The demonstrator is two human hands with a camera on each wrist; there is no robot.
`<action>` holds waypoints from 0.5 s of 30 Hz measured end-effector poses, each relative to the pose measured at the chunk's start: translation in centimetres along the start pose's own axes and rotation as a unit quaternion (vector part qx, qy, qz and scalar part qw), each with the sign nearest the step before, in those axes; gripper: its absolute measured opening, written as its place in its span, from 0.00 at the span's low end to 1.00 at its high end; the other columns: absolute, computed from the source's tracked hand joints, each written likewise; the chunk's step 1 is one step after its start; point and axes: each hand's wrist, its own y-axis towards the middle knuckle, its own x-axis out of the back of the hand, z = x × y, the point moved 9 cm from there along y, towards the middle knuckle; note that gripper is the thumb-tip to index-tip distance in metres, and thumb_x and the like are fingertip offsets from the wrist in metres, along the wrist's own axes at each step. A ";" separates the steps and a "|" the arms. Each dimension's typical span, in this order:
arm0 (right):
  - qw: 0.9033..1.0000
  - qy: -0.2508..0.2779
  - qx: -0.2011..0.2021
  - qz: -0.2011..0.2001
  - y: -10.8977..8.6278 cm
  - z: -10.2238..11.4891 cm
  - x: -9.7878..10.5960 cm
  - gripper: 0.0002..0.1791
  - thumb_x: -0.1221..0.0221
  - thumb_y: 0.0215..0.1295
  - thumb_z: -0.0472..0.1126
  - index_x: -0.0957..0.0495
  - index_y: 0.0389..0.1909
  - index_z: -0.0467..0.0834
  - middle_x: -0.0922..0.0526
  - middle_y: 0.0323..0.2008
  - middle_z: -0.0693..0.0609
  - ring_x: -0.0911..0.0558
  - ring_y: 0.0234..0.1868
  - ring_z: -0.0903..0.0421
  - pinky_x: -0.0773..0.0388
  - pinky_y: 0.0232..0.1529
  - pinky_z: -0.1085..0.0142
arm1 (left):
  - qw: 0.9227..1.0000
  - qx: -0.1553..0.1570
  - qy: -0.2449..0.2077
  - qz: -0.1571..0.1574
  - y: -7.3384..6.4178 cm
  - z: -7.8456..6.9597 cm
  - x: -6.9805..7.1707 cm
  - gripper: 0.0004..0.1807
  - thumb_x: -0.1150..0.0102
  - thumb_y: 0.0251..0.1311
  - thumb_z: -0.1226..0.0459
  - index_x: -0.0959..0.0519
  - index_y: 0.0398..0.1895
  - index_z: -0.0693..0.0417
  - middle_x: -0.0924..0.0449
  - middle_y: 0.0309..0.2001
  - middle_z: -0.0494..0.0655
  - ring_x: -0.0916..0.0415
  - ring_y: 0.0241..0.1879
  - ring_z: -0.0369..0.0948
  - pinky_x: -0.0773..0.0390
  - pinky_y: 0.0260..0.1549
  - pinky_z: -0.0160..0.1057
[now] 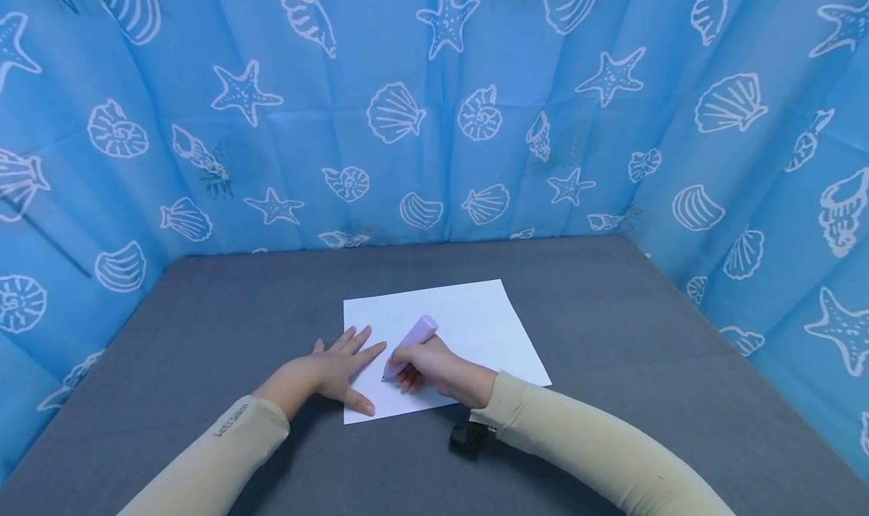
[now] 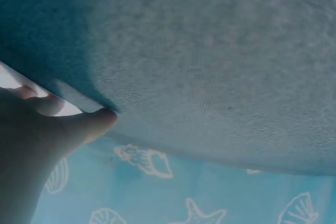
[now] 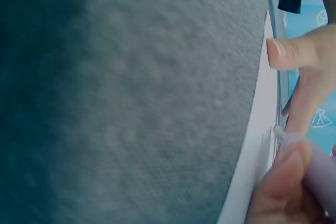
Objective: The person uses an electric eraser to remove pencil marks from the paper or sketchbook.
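Note:
A white sheet of paper (image 1: 468,308) lies slightly turned on the grey table. My left hand (image 1: 336,370) rests on its left edge, fingers spread and thumb near the lower left corner. In the left wrist view, the thumb (image 2: 100,121) of that hand reaches along the sheet's edge. Over the left part of the paper, my right hand (image 1: 434,365) pinches a thick lavender pen (image 1: 422,329), tilted with its narrow tip down close to the sheet. From the right wrist, the pen's pale tip (image 3: 282,134) shows just past the fingertips, pointing toward the left hand. No marks show on the paper.
The grey cloth-covered table (image 1: 271,297) extends around the sheet. A blue curtain (image 1: 305,139) with white shells and starfish hangs behind it and at both sides. A small black device (image 1: 468,439) sits under the right wrist. Cream sleeves (image 1: 577,433) cover both forearms.

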 end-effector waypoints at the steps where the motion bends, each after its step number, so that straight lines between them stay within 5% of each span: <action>1: 1.000 -0.003 0.003 -0.008 0.0 0.0 0.1 0.05 0.42 0.59 0.36 0.23 0.27 0.38 0.26 0.15 0.51 0.26 0.14 0.61 0.31 0.17 0.73 | 1.000 -0.001 -0.001 0.000 0.0 0.0 0.0 0.58 0.35 0.48 0.35 0.52 0.78 0.44 0.68 0.78 0.54 0.73 0.75 0.55 0.64 0.61 0.73; 15: 0.999 -0.043 0.010 -0.022 0.0 0.3 -0.1 0.05 0.40 0.58 0.36 0.25 0.26 0.40 0.26 0.14 0.51 0.27 0.15 0.60 0.32 0.18 0.72 | 1.000 -0.005 -0.005 -0.017 0.0 0.4 -0.1 0.62 0.33 0.46 0.35 0.54 0.78 0.50 0.67 0.78 0.52 0.73 0.75 0.53 0.64 0.62 0.73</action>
